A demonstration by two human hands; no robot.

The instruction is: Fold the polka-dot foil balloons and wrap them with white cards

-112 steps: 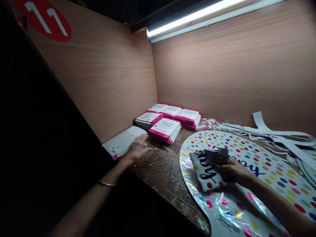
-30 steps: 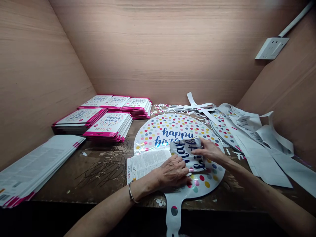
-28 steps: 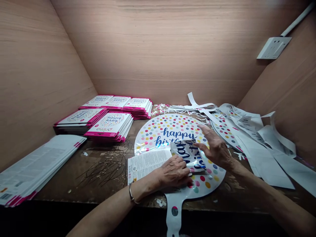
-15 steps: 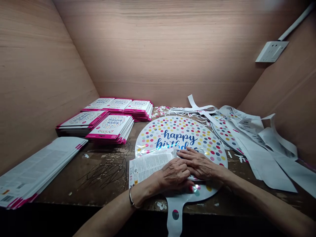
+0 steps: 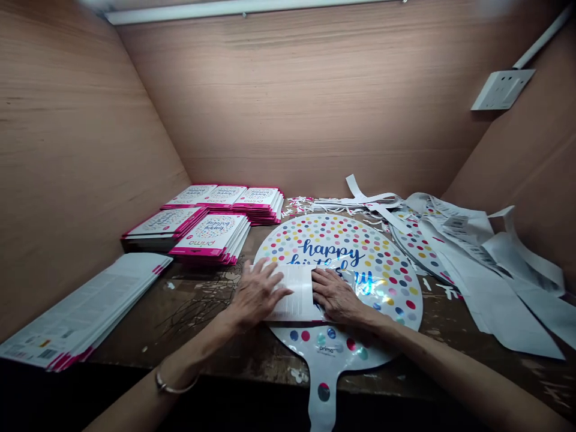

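Note:
A round dotted foil balloon [image 5: 391, 270] with "happy birthday" lettering lies flat on the table, its tail hanging over the front edge. On its lower left part rests a white printed card [image 5: 294, 297] with small text. My left hand [image 5: 258, 291] lies on the card's left side, fingers spread. Just right of the card's text, my right hand [image 5: 335, 295] rests on the balloon with its fingers apart and slightly bent, touching the card's right edge. Clear film shines around the fingertips. Neither hand grips anything.
Stacks of pink-edged packets [image 5: 209, 237] stand at the back left, and a pile of long printed cards [image 5: 85, 309] lies at the left. White paper strips [image 5: 486, 294] cover more dotted balloons [image 5: 423, 249] at the right. A socket [image 5: 503, 90] is on the right wall.
My left hand has moved left, away from my right hand, and its fingers have spread. The card now looks narrower and lies between the hands. The view has shifted slightly.

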